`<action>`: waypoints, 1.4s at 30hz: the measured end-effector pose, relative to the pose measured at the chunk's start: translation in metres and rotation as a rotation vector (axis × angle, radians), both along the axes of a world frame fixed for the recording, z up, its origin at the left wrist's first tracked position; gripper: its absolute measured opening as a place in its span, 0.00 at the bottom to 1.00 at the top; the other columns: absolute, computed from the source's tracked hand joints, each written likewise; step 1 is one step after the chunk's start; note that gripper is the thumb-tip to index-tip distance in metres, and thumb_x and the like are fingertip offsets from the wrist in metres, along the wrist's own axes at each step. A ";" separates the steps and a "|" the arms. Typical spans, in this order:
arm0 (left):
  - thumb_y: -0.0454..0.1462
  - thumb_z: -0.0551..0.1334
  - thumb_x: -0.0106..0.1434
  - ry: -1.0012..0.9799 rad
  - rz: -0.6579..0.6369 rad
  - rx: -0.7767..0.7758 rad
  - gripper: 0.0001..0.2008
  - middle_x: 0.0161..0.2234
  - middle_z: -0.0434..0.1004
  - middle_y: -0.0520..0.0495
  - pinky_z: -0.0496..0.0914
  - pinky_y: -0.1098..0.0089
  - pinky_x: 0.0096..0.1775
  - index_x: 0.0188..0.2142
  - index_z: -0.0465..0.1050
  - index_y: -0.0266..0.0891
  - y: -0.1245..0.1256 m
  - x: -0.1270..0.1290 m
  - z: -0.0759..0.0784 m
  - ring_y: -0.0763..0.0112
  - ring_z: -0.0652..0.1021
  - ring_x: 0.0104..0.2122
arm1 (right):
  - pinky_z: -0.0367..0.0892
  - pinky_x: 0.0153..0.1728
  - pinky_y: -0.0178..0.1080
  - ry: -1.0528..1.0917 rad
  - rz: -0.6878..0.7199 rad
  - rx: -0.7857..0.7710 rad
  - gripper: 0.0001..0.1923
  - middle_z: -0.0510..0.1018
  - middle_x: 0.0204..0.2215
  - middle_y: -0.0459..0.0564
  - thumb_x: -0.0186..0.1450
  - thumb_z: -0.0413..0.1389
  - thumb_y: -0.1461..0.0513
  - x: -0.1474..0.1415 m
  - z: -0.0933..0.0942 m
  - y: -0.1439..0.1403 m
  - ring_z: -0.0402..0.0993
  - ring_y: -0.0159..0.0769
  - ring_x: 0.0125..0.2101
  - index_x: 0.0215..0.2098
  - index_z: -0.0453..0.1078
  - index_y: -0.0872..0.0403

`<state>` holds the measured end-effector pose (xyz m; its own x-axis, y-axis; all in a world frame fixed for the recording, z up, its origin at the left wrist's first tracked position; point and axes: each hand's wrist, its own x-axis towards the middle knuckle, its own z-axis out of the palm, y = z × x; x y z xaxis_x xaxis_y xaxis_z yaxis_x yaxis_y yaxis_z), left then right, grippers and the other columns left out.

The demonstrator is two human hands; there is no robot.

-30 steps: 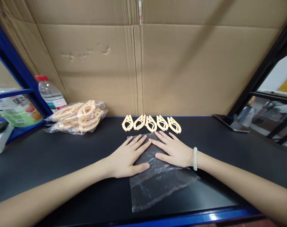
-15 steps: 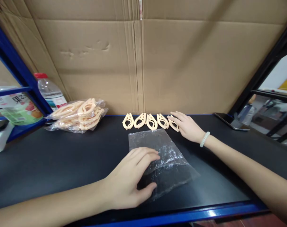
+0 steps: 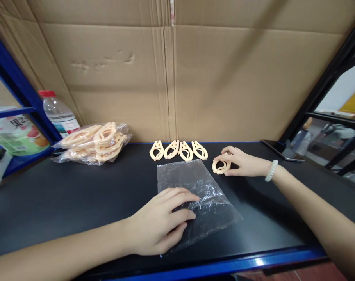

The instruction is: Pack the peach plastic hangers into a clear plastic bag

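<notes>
I see the right hand [image 3: 241,163] pinching one peach plastic clip [image 3: 221,166] just right of the clear plastic bag [image 3: 191,195], whose long axis runs toward me, its near end pressed flat by the left hand [image 3: 159,220]

Four clips [image 3: 179,150] behind bag [image 3: 191,195], on table [image 3: 63,195]

Both forearms are bare, no sleeves showing anywhere. The right hand [image 3: 244,164] has a pale white coiled spiral wristband [image 3: 271,171] (like a phone-cord hair tie); the left hand [image 3: 159,222] wears nothing.
</notes>
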<state>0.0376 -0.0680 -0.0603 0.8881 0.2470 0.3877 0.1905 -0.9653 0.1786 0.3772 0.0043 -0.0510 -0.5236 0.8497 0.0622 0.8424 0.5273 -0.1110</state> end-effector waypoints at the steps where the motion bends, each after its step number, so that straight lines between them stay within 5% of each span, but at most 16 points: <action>1: 0.30 0.54 0.60 0.008 0.009 0.004 0.17 0.55 0.67 0.39 0.66 0.55 0.53 0.49 0.68 0.39 0.000 0.000 0.000 0.55 0.67 0.54 | 0.59 0.56 0.52 0.018 0.002 -0.020 0.32 0.60 0.58 0.56 0.59 0.55 0.58 0.005 0.001 -0.001 0.58 0.50 0.58 0.62 0.58 0.48; 3: 0.30 0.54 0.61 0.029 0.025 0.008 0.19 0.56 0.67 0.39 0.67 0.55 0.53 0.52 0.67 0.39 0.000 0.000 0.000 0.55 0.67 0.54 | 0.56 0.58 0.51 0.033 -0.007 -0.084 0.36 0.59 0.60 0.56 0.57 0.53 0.62 0.013 0.003 -0.001 0.55 0.49 0.60 0.64 0.55 0.52; 7: 0.30 0.54 0.61 0.047 0.026 -0.003 0.23 0.56 0.68 0.39 0.66 0.54 0.55 0.56 0.63 0.37 0.000 0.000 0.001 0.55 0.67 0.55 | 0.65 0.49 0.43 0.015 -0.057 -0.150 0.31 0.74 0.48 0.57 0.51 0.51 0.68 0.017 0.008 -0.002 0.71 0.45 0.46 0.54 0.67 0.57; 13: 0.31 0.53 0.62 0.055 -0.018 -0.028 0.24 0.56 0.68 0.40 0.64 0.54 0.56 0.58 0.60 0.38 -0.002 -0.001 0.006 0.57 0.66 0.56 | 0.67 0.36 0.38 0.093 -0.126 -0.130 0.16 0.79 0.35 0.52 0.56 0.54 0.61 0.012 0.021 -0.019 0.74 0.42 0.35 0.42 0.76 0.54; 17: 0.31 0.52 0.63 0.057 -0.052 -0.029 0.24 0.57 0.67 0.41 0.63 0.55 0.57 0.59 0.58 0.37 -0.002 -0.002 0.005 0.57 0.64 0.58 | 0.67 0.29 0.37 0.237 -0.179 -0.120 0.19 0.77 0.25 0.49 0.64 0.48 0.53 0.015 0.023 -0.040 0.73 0.37 0.26 0.43 0.74 0.55; 25: 0.35 0.55 0.63 0.059 -0.085 -0.038 0.25 0.59 0.64 0.41 0.60 0.57 0.59 0.60 0.58 0.35 -0.001 -0.003 0.001 0.58 0.61 0.59 | 0.72 0.26 0.39 0.719 -0.345 0.435 0.16 0.77 0.25 0.48 0.64 0.54 0.50 -0.019 0.027 -0.124 0.74 0.36 0.22 0.41 0.71 0.53; 28: 0.35 0.55 0.63 0.067 -0.095 -0.045 0.26 0.60 0.63 0.41 0.60 0.57 0.59 0.61 0.56 0.36 0.000 -0.002 0.001 0.58 0.61 0.59 | 0.73 0.30 0.39 0.545 -0.244 0.637 0.08 0.78 0.30 0.47 0.65 0.55 0.54 -0.045 0.039 -0.162 0.75 0.36 0.26 0.38 0.71 0.48; 32: 0.34 0.56 0.63 0.056 -0.096 -0.050 0.29 0.62 0.59 0.42 0.59 0.56 0.59 0.63 0.51 0.38 -0.001 -0.001 0.002 0.58 0.60 0.60 | 0.72 0.32 0.35 0.295 0.051 0.559 0.05 0.77 0.35 0.47 0.68 0.51 0.61 -0.072 0.048 -0.193 0.76 0.35 0.32 0.39 0.69 0.48; 37: 0.34 0.56 0.62 0.062 -0.105 -0.042 0.33 0.64 0.55 0.41 0.57 0.54 0.60 0.65 0.46 0.40 -0.002 0.001 0.003 0.57 0.58 0.61 | 0.72 0.27 0.34 0.062 0.200 0.627 0.19 0.77 0.32 0.53 0.70 0.39 0.68 -0.097 0.035 -0.192 0.74 0.35 0.28 0.42 0.71 0.55; 42: 0.35 0.55 0.63 0.059 -0.103 -0.039 0.34 0.64 0.54 0.41 0.56 0.52 0.60 0.66 0.44 0.41 -0.001 0.002 0.001 0.56 0.58 0.61 | 0.71 0.21 0.38 -0.197 0.208 0.811 0.16 0.77 0.30 0.59 0.62 0.44 0.74 -0.122 0.009 -0.174 0.73 0.37 0.23 0.39 0.74 0.65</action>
